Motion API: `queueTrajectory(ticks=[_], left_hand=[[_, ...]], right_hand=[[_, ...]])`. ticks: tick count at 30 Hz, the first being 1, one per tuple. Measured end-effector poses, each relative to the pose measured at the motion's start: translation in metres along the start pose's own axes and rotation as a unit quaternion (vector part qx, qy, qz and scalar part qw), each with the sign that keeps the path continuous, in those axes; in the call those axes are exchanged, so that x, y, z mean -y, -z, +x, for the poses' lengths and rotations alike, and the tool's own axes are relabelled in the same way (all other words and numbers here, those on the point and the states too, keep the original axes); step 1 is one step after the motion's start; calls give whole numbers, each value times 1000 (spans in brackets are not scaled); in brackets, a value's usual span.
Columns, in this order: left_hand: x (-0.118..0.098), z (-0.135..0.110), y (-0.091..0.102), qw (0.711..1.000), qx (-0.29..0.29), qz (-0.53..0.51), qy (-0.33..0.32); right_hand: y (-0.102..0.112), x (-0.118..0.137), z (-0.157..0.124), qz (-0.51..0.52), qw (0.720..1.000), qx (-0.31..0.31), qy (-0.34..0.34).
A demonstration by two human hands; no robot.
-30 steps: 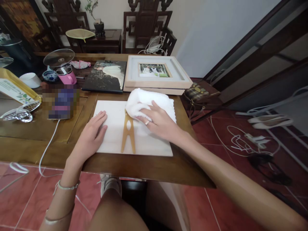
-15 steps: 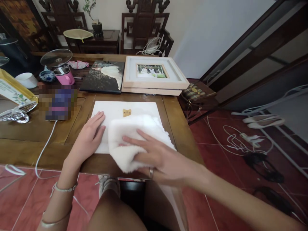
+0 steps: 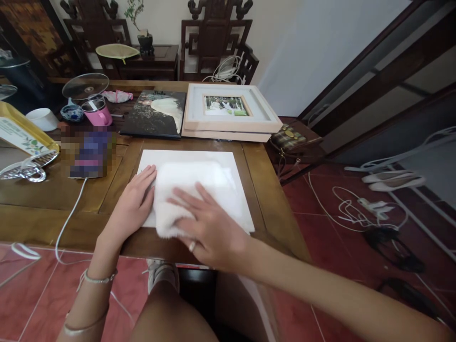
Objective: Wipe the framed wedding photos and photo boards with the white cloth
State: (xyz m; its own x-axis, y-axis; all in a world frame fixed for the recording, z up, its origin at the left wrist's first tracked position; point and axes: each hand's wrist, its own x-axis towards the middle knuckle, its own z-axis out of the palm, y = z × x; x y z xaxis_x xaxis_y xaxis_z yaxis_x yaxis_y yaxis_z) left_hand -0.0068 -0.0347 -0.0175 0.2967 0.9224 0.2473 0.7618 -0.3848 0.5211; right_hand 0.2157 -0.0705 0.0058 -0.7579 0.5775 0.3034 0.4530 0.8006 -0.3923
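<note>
A flat white board [image 3: 148, 159] lies near the front edge of the wooden table. My left hand [image 3: 137, 197] rests with fingers stretched out on the board's left side, holding nothing. A fluffy white cloth [image 3: 192, 175] covers much of the board's middle. My right hand [image 3: 210, 225] presses on it with fingers apart, and a fold of the cloth is caught among the fingers at the near edge. Whatever is on the board beneath the cloth is hidden.
Behind the board are a dark picture panel [image 3: 142, 116] and stacked pale picture frames [image 3: 231, 126]. To the left are a pink mug [image 3: 98, 117], white cup [image 3: 42, 119], silver hair claw [image 3: 32, 168] and a blurred-out object [image 3: 90, 154] with a white cable [image 3: 73, 213].
My right hand has swept the cloth left and away from me across the board. It now covers the small tan mark that showed before. My left hand keeps its place.
</note>
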Motion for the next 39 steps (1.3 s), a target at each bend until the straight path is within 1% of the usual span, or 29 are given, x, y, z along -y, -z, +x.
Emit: queueTrajectory(ticks=[3, 6, 8, 11, 15, 17, 18, 20, 22, 24, 27, 29, 30, 32, 34, 37, 39], left_hand=[[3, -1, 0, 1000, 5, -7, -5], [4, -1, 0, 1000, 0, -6, -7], [3, 0, 0, 1000, -2, -1, -6], [1, 1, -1, 1000, -6, 3, -4], [-1, 0, -1, 1000, -13, 2, -3], [-1, -1, -1, 1000, -15, 0, -3], [-1, -1, -1, 1000, -14, -1, -2], [-1, -1, -2, 1000, -14, -1, 1], [0, -1, -1, 1000, -12, -1, 0], [1, -1, -1, 1000, -8, 0, -3], [2, -1, 0, 1000, -1, -3, -4], [3, -1, 0, 1000, -1, -6, -8], [3, -1, 0, 1000, -3, -6, -10], [4, -1, 0, 1000, -4, -4, -11], [4, -1, -1, 1000, -8, 1, -10], [3, 0, -3, 1000, -18, 3, -12], [1, -1, -3, 999, -33, -6, -11]], right_hand=[[5, 16, -17, 27, 999, 36, 30], [11, 11, -19, 30, 997, 53, 43], [13, -2, -10, 9, 997, 58, 39], [14, -29, 11, -38, 998, 53, 17], [13, -63, 45, -78, 995, 27, -50], [12, -70, 57, -92, 992, 21, -78], [11, -69, 60, -102, 991, 20, -86], [9, -59, 59, -125, 988, 24, -89], [5, -39, 49, -135, 987, 42, -76], [2, -13, 32, -125, 989, 61, -49], [0, 22, 3, -99, 994, 56, 8], [2, 33, -9, -71, 996, 52, 35], [4, 34, -12, -56, 996, 54, 40], [8, 23, -12, -31, 997, 54, 35], [11, 3, -4, -21, 999, 43, 12], [9, -35, 16, -43, 999, 2, -32], [5, -53, 30, -70, 995, -25, -59]])
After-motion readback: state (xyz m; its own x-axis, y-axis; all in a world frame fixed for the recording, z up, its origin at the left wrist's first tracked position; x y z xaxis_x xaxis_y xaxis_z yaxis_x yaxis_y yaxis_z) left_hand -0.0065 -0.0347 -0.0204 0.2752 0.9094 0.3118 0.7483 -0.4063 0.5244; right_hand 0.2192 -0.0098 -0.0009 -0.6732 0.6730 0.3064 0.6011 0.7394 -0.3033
